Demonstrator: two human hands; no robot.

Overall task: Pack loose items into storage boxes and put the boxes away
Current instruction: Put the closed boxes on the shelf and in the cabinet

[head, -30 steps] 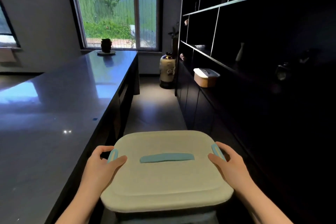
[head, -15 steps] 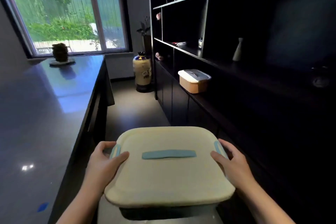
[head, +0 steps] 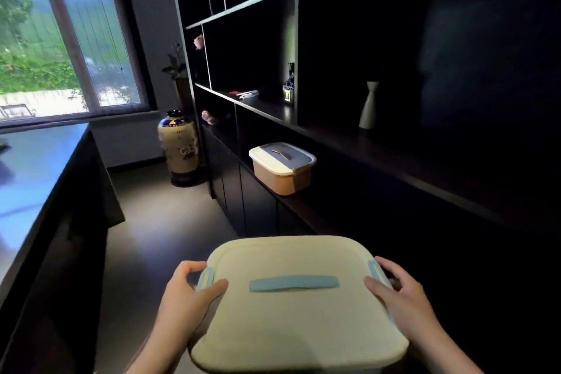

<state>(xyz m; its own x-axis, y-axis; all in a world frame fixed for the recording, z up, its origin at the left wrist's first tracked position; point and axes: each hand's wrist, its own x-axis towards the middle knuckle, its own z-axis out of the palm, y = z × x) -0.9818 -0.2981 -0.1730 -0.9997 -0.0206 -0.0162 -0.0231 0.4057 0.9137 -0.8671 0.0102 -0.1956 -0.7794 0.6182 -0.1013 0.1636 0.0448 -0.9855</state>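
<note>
1. Left hand (head: 185,291): bare, no glove, no ring or other jewellery seen on the visible fingers.
2. Right hand (head: 400,294): bare too, no glove, nothing worn on the fingers in view.
3. Left forearm (head: 158,352): uncovered down to the frame's bottom edge; no sleeve, cuff, watch or band showing.
4. Right forearm (head: 449,352): uncovered as well; no sleeve edge, strap or wristwear showing.
5. Nails on both hands look short and plain; finer detail is lost in the dim light.
6. Rest of the person is out of frame.
</note>
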